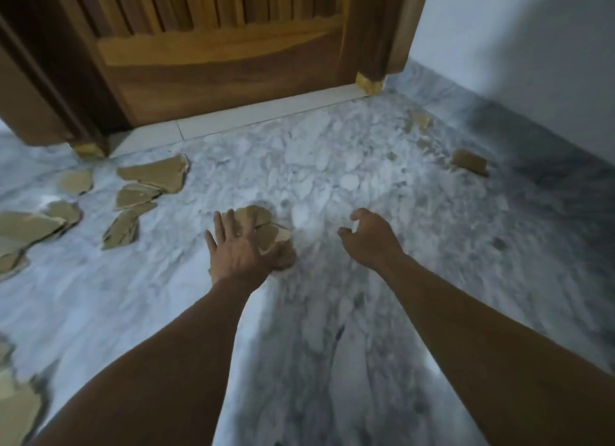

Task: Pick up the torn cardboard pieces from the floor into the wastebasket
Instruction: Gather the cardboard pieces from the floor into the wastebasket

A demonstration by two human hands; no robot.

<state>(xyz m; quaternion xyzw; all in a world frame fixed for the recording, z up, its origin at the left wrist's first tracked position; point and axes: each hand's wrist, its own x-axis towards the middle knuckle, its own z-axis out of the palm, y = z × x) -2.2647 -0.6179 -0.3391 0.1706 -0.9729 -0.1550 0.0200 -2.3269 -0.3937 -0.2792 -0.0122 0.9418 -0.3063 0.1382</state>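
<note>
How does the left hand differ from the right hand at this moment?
The left hand holds a bundle of cardboard pieces; the right hand holds nothing. The left hand's fingers lie spread over the bundle; the right hand's fingers curl loosely. Both reach forward, low over the marble floor.

**Nothing to read here**

From where I stand, no text, label, brand, number or sign can be made out. The cardboard pieces (156,174) show plain brown faces with no legible print. The door (216,63) is bare wood grain, the floor (316,166) only grey-white marbling, and the wall (515,46) is plain. The picture is soft, so any fine print would be too blurred to tell.
</note>
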